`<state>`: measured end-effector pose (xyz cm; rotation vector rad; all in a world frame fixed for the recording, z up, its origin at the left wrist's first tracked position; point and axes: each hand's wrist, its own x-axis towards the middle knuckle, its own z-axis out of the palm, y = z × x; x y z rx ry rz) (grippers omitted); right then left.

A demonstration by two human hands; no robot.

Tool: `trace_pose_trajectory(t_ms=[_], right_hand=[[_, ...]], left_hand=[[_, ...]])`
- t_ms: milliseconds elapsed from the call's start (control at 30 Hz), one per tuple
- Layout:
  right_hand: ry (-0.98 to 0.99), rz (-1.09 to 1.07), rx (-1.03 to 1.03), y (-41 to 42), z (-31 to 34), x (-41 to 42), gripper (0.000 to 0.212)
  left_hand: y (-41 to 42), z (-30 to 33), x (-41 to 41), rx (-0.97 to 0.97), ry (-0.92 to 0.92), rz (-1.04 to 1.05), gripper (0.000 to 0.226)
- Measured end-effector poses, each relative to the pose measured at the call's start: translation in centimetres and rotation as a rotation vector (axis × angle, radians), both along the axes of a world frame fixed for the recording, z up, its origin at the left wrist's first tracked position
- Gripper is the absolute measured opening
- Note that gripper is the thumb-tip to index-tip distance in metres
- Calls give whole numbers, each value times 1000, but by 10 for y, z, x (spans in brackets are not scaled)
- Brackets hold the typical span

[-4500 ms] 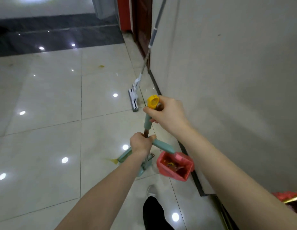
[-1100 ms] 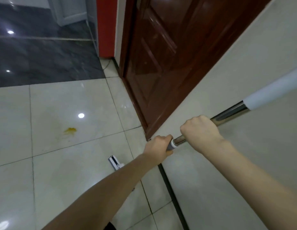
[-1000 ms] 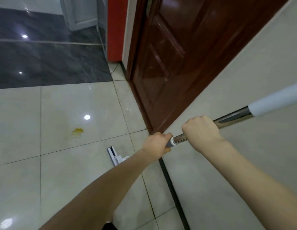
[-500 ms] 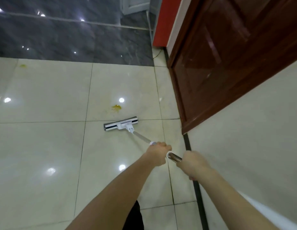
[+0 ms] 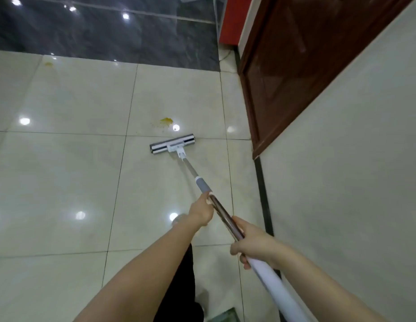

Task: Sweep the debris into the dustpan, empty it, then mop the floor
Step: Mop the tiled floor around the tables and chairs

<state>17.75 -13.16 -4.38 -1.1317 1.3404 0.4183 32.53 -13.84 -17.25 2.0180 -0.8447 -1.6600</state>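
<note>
Mopping stage under way; sweeping and emptying were judged complete.
Left hand (image 5: 200, 213) and right hand (image 5: 251, 244) gripped the mop (image 5: 172, 144), its head apparently flat on the floor (image 5: 63, 173), just short of the yellow stain (image 5: 166, 121).

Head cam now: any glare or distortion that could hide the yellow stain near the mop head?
Head view: round ceiling-light glare spots dot the glossy floor, one right beside the yellow stain, just past the mop head; the stain stays readable. Wide-angle bend tilts the door and wall. Focus is slightly soft throughout.
</note>
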Motion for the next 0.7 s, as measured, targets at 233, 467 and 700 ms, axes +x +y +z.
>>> trace_pose_trajectory(t_ms=[233,467,700], right_hand=[[-70,-156,135,56,35,-41,84],[-40,-161,3,49,39,-15,87],[-7,-151,-15,-8,25,23,88]], left_hand=[[44,35,-63,121,452,583,31],[18,35,-46,81,238,583,20],[-42,26,-6,102,196,520,39]])
